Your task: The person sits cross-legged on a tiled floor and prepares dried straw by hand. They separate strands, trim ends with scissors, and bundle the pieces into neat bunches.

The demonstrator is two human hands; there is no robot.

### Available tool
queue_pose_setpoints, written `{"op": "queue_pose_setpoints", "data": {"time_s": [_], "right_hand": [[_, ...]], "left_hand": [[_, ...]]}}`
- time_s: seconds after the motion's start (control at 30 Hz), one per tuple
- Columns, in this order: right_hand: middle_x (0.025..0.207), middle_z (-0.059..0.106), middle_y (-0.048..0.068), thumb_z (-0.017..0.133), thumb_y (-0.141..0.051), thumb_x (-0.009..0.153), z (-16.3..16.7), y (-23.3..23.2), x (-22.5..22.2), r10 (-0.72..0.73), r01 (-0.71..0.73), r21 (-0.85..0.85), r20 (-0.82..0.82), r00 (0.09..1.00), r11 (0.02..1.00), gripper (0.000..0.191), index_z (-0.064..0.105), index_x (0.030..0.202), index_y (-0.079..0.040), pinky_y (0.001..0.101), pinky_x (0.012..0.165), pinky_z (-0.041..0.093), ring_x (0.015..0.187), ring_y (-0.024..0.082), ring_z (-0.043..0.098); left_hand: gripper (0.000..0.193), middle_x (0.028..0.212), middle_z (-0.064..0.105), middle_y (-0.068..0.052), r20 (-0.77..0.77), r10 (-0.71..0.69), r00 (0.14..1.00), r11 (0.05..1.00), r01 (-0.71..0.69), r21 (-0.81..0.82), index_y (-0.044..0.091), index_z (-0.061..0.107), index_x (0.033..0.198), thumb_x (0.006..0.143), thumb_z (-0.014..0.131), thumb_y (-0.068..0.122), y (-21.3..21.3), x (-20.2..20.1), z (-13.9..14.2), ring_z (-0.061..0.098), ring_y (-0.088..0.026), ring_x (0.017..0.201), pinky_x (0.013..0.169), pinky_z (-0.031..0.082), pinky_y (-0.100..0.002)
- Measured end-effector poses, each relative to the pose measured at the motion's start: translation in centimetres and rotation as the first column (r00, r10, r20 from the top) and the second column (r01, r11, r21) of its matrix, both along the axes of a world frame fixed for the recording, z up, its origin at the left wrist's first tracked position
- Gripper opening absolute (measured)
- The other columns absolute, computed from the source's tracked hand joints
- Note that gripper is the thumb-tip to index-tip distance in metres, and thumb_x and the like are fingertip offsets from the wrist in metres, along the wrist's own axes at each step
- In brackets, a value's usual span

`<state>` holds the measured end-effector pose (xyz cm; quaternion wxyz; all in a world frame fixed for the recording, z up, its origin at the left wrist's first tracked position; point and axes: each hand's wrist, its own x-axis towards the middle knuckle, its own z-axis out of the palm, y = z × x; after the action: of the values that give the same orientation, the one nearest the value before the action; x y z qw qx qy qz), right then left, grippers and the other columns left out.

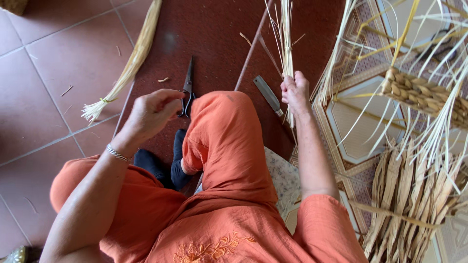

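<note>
My right hand [295, 91] grips a thin bundle of pale straw stalks [285, 44] that stand up and away from me. My left hand [152, 113] hovers with its fingers curled just left of the black scissors [187, 87] on the dark red floor; whether it touches their handles I cannot tell. A silver bracelet [118, 154] circles that wrist. My knee in orange cloth [226, 141] rises between the two hands.
A tied sheaf of straw [127, 68] lies on the tiles at the left. A flat metal knife [268, 94] and a thin stick [251, 48] lie near my right hand. At the right are a half-woven straw basket [419, 95] and dried flat leaves [414, 195] on a patterned mat.
</note>
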<state>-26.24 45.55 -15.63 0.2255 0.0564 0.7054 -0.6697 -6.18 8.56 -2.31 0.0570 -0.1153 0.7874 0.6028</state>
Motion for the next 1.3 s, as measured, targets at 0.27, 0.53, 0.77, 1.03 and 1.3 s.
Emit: {"op": "queue_pose_setpoints", "data": {"time_s": [0.27, 0.53, 0.77, 1.03, 1.3], "right_hand": [[0.076, 0.058, 0.001, 0.051, -0.018, 0.113, 10.1, -14.0, 6.6, 0.310, -0.310, 0.092, -0.525, 0.793, 0.946, 0.019, 0.057, 0.118, -0.001, 0.0208, 0.052, 0.045, 0.061, 0.004, 0.053], [0.088, 0.067, 0.004, 0.055, -0.023, 0.111, 15.3, -27.5, 12.0, 0.399, -0.490, -0.096, -0.456, 0.795, 0.867, 0.028, 0.062, 0.123, 0.001, 0.0232, 0.055, 0.049, 0.068, 0.007, 0.059], [0.086, 0.072, 0.007, 0.051, -0.027, 0.107, 16.0, -31.7, 15.1, 0.501, -0.536, -0.319, -0.192, 0.844, 0.782, 0.024, 0.055, 0.115, -0.004, 0.0248, 0.049, 0.056, 0.062, 0.012, 0.070], [0.076, 0.065, 0.004, 0.055, -0.030, 0.110, 15.1, -33.7, 16.4, 0.481, -0.560, -0.122, -0.383, 0.789, 0.820, 0.027, 0.060, 0.118, -0.004, 0.0212, 0.042, 0.045, 0.053, 0.006, 0.055], [0.119, 0.072, 0.017, 0.026, -0.070, 0.107, 13.1, -31.2, 15.4, 0.588, -0.603, -0.336, -0.160, 0.793, 0.723, 0.084, 0.061, 0.140, -0.001, 0.0414, 0.098, 0.054, 0.108, 0.024, 0.069]], "left_hand": [[0.065, 0.124, 0.062, -0.012, -0.296, -0.044, 0.954, 0.999, 0.038, -0.026, 0.001, 0.049, 0.145, 0.094, 0.075, 0.033, 3.4, -1.2, -0.3, 0.061, -0.019, 0.112, 0.091, 0.055, -0.033], [0.043, 0.114, 0.071, -0.009, -0.341, 0.382, 0.859, 0.856, -0.191, 0.480, 0.001, 0.060, 0.136, 0.114, 0.048, 0.035, -3.9, -2.6, -0.5, 0.067, -0.013, 0.102, 0.091, 0.059, -0.030], [0.044, 0.114, 0.074, -0.011, -0.258, 0.518, 0.816, 0.715, -0.246, 0.655, 0.004, 0.057, 0.137, 0.111, 0.044, 0.038, -9.5, 0.2, 2.2, 0.072, -0.014, 0.097, 0.084, 0.062, -0.030], [0.043, 0.111, 0.072, -0.010, -0.247, 0.378, 0.893, 0.825, -0.203, 0.528, 0.002, 0.054, 0.130, 0.106, 0.053, 0.038, -9.7, 2.0, 3.5, 0.071, -0.011, 0.096, 0.081, 0.065, -0.031], [0.032, 0.096, 0.072, -0.011, -0.382, 0.595, 0.707, 0.703, -0.228, 0.673, 0.005, 0.052, 0.112, 0.111, 0.047, 0.037, -12.2, 1.8, 3.1, 0.075, -0.015, 0.086, 0.087, 0.068, -0.035]]}}
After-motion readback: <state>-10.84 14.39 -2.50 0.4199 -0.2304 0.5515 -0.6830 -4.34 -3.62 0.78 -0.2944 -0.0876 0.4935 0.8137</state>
